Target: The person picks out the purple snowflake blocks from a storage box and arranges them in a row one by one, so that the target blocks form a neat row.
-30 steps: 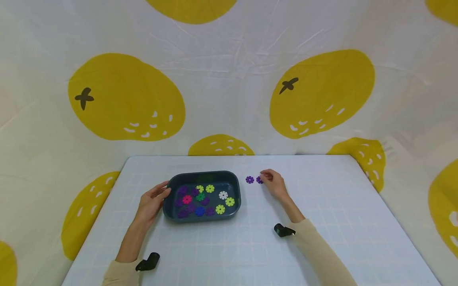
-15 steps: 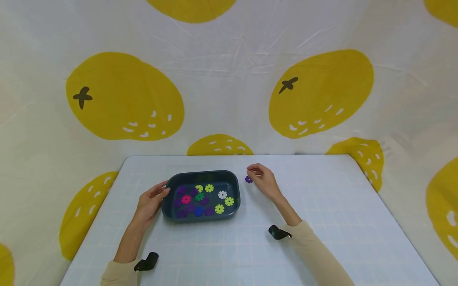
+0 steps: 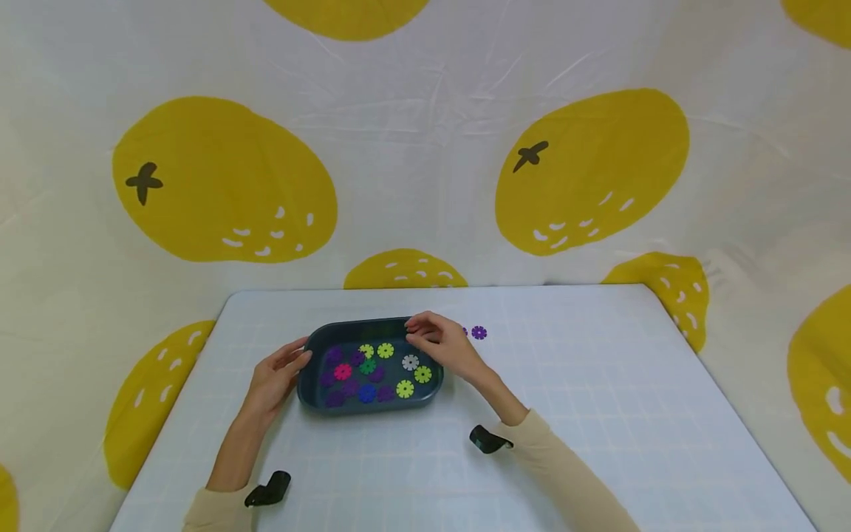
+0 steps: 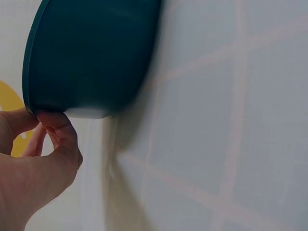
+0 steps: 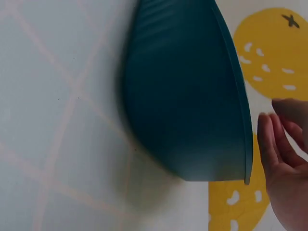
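A dark teal plastic tray (image 3: 392,406) holds several flower-shaped notched discs: purple ones, yellow-green ones such as the yellow-green disc (image 3: 405,389), a pink disc (image 3: 342,372), a green disc (image 3: 368,366), a blue disc (image 3: 367,393) and a white disc (image 3: 411,362). My left hand (image 3: 275,380) pinches the tray's left rim between thumb and fingers. Over the tray's right rim hovers my right hand (image 3: 444,347), fingers loosely bent; in the right wrist view no disc shows between thumb and fingertips. Right behind that hand, a purple disc (image 3: 479,332) lies on the table, and a second is mostly covered.
The table (image 3: 598,369) has a pale checked surface. Its far edge meets a white curtain (image 3: 425,162) printed with large yellow fruit. Small black cameras sit on both sleeves, such as the right wrist camera (image 3: 488,440).
My right hand has moved left from the two purple discs to above the tray's right side. The discs still lie on the table. My left hand has kept its hold on the rim.
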`<state>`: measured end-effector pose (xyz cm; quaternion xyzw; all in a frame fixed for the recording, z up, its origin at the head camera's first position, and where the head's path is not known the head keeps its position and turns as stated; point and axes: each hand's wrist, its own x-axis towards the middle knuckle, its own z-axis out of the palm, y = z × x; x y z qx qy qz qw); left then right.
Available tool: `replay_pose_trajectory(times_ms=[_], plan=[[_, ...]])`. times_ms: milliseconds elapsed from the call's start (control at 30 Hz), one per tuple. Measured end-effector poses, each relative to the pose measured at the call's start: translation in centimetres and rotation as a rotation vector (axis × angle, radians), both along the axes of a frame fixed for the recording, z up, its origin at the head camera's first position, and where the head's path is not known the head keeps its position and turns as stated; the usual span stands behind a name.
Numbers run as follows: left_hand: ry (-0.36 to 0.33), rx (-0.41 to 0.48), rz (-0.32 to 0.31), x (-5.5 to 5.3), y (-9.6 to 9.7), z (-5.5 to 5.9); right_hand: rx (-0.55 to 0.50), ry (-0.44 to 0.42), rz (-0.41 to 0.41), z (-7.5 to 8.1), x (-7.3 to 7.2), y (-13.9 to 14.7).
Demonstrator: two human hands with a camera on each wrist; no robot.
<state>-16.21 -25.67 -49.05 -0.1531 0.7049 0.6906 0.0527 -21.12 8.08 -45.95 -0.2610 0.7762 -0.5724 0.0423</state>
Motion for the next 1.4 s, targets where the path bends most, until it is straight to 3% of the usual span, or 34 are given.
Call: replay_pose_trajectory(times_ms=[200, 267, 433, 667, 833, 1033, 1400], plan=[[-0.011, 0.006, 0.011, 0.0, 0.1, -0.1, 0.017, 0.107, 0.101, -0.8, 0.4, -1.9], [-0.013, -0.004, 0.013, -0.1, 0.0, -0.1, 0.017, 0.135, 0.119, -1.8, 0.1, -2.3], [-0.031, -0.024, 0.015, -0.2, -0.1, -0.1, 0.034, 0.213, 0.162, -2.3, 0.3, -3.0], [-0.025, -0.047, -0.010, -0.2, 0.2, 0.1, 0.223, 0.316, 0.167, -2.7, 1.1, -3.7], [-0.032, -0.042, -0.007, -0.2, 0.2, 0.3, 0.443, 0.336, 0.142, -2.6, 1.8, -4.0], [-0.046, -0.040, -0.006, -0.2, 0.2, 0.3, 0.655, 0.312, 0.182, -2.3, 2.0, -4.0], [-0.035, -0.009, 0.020, -0.2, 0.1, 0.0, 0.748, 0.235, 0.237, -2.0, 1.7, -4.4]])
